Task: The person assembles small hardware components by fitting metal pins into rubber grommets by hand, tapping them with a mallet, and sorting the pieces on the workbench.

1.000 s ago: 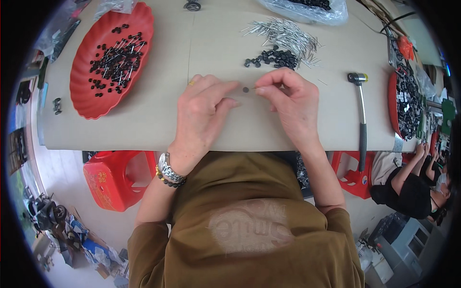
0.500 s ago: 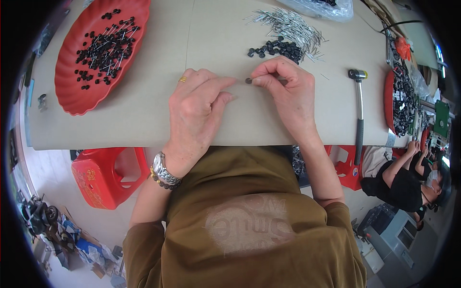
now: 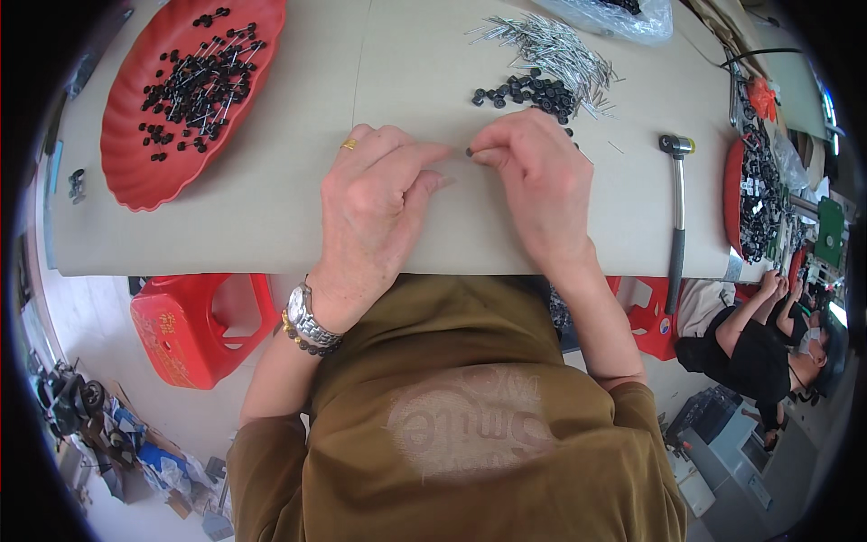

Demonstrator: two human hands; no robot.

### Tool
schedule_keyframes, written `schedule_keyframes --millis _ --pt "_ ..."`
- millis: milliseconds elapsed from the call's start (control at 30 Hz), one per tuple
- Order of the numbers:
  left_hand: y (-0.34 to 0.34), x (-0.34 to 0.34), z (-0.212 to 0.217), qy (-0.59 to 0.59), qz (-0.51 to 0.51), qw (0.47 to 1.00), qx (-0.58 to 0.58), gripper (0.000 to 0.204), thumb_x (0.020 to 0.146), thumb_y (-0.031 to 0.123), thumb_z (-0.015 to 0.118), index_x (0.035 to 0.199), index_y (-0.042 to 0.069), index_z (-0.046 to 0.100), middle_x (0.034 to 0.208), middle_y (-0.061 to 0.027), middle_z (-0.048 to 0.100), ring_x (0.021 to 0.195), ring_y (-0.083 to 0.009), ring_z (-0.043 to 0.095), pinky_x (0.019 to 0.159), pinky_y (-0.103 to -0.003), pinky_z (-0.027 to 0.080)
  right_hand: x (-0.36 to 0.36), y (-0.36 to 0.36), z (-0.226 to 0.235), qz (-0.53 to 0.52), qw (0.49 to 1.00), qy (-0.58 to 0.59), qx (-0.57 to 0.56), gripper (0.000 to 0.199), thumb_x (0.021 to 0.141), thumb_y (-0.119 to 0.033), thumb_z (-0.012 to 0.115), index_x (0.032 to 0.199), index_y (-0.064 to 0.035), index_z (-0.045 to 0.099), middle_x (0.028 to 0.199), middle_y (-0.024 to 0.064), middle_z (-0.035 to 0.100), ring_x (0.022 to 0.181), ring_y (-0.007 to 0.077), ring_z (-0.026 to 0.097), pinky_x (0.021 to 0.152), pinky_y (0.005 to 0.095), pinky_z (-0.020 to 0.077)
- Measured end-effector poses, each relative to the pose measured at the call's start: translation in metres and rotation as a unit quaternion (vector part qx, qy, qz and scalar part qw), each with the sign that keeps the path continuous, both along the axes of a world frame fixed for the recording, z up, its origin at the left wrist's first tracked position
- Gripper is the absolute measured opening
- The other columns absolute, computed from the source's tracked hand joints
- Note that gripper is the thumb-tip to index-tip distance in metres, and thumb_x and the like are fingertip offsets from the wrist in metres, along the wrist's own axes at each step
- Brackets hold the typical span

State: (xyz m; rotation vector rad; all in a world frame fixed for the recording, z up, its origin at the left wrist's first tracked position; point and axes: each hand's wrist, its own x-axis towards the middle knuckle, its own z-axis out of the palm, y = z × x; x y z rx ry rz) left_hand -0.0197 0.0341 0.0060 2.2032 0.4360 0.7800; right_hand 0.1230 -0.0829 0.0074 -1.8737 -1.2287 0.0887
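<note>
Over the near part of the table, my right hand pinches a small round black plastic piece between thumb and fingertips. Facing it is my left hand, its thumb and index finger apart and the other fingers bent; nothing shows between them. A narrow gap separates the left index fingertip from the black piece. Just beyond my right hand lies a pile of similar black pieces, against a heap of thin silver metal pins. On the far left, a red scalloped tray holds many pins with black ends.
A hammer lies right of my right hand, its handle past the table's front edge. Farther right are a red tray of dark parts and a co-worker. A clear plastic bag lies at the back; a red stool stands below left.
My right hand has turned slightly, with its fingers closer around the black piece. The left hand has barely moved. The whole view has shifted a little.
</note>
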Motion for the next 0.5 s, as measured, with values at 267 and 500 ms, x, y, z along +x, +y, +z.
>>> schedule_keyframes --millis 267,500 --pt "-0.001 0.009 0.002 0.015 -0.009 1.0 0.011 0.021 0.072 -0.003 0.075 0.092 0.004 0.073 0.079 -0.0101 0.063 0.075 -0.0305 0.056 0.073 -0.04 0.045 -0.002 -0.001 0.0 0.035 0.997 -0.072 -0.002 0.019 0.073 0.009 0.07 0.087 -0.0034 0.065 0.086 0.0061 0.062 0.08 0.0231 0.064 0.065 0.033 0.0559" --pt "-0.001 0.015 0.004 0.032 -0.001 0.999 0.004 0.021 0.072 0.001 0.078 0.092 0.006 0.075 0.079 -0.0085 0.065 0.073 -0.0288 0.056 0.072 -0.039 0.046 0.012 -0.003 0.028 0.007 0.991 0.125 -0.036 0.031 0.074 0.012 0.069 0.098 -0.0075 0.072 0.091 0.0074 0.061 0.079 0.0247 0.063 0.066 0.0333 0.0551"
